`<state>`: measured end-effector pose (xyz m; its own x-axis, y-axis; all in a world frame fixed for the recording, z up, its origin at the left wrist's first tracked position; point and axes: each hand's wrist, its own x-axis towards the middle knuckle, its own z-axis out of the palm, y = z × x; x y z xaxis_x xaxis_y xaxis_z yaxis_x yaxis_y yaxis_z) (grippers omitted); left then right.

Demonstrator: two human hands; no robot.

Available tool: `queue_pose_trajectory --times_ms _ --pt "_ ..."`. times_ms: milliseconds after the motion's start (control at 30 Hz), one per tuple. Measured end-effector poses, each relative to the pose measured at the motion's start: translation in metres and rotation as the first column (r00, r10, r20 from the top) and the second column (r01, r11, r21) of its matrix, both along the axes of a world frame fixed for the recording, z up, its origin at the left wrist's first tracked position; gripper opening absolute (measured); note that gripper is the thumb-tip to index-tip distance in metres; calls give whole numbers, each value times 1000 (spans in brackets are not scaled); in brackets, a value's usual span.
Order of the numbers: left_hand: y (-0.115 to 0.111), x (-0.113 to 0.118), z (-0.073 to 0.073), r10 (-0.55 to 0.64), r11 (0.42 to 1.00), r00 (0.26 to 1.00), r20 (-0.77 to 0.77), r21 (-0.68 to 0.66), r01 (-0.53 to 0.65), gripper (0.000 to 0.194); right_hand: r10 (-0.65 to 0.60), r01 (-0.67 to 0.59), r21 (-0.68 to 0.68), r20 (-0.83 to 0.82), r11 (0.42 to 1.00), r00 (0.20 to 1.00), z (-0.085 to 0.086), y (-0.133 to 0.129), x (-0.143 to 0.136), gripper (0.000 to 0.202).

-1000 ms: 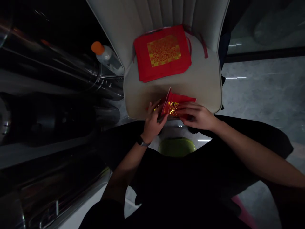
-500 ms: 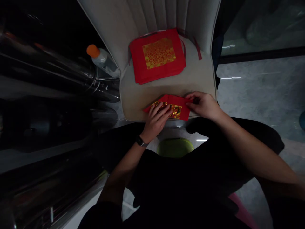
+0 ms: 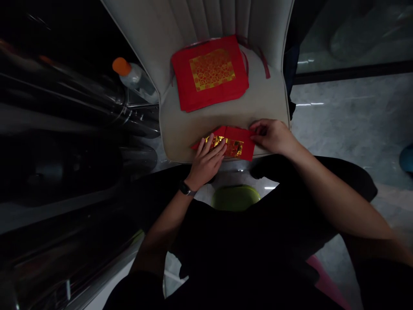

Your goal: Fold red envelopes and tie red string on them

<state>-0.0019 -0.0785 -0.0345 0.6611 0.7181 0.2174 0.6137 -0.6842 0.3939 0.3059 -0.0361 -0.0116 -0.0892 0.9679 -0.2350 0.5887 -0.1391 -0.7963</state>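
Note:
A folded red envelope with a shiny gold print lies along the front edge of the chair seat. My left hand, with a dark band on the wrist, rests on its left and middle part, fingers stretched out and pressing flat. At the envelope's upper right corner, my right hand has thumb and fingers pinched together on the edge. Behind both hands lies a stack of flat red envelopes, the top one bearing a gold patterned panel. The part of the folded envelope under my left fingers is hidden.
The pale padded chair carries both red things; a dark red ribbon trails at the stack's right. An orange-capped bottle stands left of the chair. Below the seat's edge shows a green stool top.
My left hand has slid slightly left and flattened across the folded envelope. My right hand stays at its right corner. The whole view has shifted a little.

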Motion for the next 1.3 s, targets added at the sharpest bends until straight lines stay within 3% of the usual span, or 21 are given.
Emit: queue_pose_trajectory --times_ms 167,300,467,633,700,833,1133,1200,1300 --pt "-1 -1 2 20 1000 999 28 5 -20 50 -6 8 -64 34 998 999 -3 8 2 27" --pt "4 -13 5 147 988 988 47 47 -149 61 1 0 -54 13 999 1000 -1 9 3 22" --pt "8 -24 19 273 961 962 27 32 -274 74 -19 -42 -194 -305 980 952 19 9 12 30" --pt "-1 0 29 324 946 946 25 0 -324 77 -70 -72 -269 -485 961 872 47 15 0 41" --pt "-3 9 28 358 934 932 57 -13 -357 69 -68 -61 -221 -532 973 844 53 17 -15 44" --pt "0 10 20 427 904 896 119 -42 -425 30 -20 -39 -80 -632 996 775 55 21 -40 50" --pt "1 -4 4 510 854 842 174 -218 -472 30 93 -67 86 -350 994 932 33 27 -41 30" --pt "0 -3 7 485 872 859 164 -163 -461 37 114 -76 143 -281 987 953 29 24 -40 30" --pt "-2 2 18 381 925 921 81 -30 -379 39 158 -102 276 -190 956 969 24 24 -38 46"
